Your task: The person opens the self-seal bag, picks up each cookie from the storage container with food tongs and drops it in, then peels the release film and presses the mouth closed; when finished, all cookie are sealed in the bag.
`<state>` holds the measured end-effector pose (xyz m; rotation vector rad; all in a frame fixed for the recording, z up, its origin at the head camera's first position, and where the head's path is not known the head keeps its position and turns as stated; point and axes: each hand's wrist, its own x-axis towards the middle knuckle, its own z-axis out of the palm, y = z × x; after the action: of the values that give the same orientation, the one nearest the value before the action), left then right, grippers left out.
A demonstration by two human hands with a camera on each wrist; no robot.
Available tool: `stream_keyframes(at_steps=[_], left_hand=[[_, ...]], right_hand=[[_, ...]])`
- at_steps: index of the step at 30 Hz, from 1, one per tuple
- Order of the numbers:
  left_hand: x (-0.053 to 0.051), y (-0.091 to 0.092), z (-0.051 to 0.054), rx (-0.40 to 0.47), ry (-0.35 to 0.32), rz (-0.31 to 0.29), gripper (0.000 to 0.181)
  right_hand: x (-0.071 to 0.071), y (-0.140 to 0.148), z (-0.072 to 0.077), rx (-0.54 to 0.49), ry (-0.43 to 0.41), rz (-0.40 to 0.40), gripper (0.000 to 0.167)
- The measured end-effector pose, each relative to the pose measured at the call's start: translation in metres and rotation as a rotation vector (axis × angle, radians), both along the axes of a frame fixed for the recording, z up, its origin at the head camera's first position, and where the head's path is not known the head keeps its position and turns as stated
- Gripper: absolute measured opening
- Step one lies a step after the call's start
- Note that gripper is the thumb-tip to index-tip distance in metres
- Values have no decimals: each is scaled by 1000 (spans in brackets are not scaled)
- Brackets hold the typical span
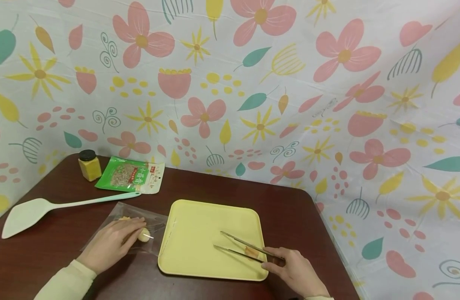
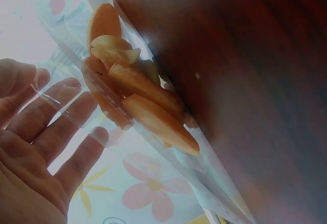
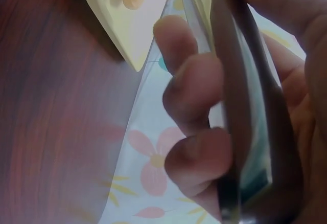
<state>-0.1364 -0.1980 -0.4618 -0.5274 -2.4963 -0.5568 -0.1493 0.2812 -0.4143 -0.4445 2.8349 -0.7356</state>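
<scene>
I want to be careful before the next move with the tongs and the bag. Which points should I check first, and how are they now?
1. Right-hand grip holds the tongs: ok.
2. Tong tips closed on a piece: not ok; they stand apart over the tray, and the orange piece there lies loose.
3. Tray flat on the table: ok.
4. Pieces still in the bag: ok; several orange ones show through it.
5. Left-hand grip pinching the bag: cannot tell; it touches the film.
6. Bag mouth open: cannot tell.
</scene>
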Motion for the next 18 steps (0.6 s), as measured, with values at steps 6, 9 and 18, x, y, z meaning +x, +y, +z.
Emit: stream_keyframes(at_steps=[6,9,18], left_hand=[[-1,0,0,-3,15,-11,30],[-1,0,0,-2,25,-19,29],[0,1,1,-4,4,-20,28]], right_hand=[[1,2,0,17,10,2,42],[2,2,-1,31,16,10,42],[5,4,0,66,36,0,44]])
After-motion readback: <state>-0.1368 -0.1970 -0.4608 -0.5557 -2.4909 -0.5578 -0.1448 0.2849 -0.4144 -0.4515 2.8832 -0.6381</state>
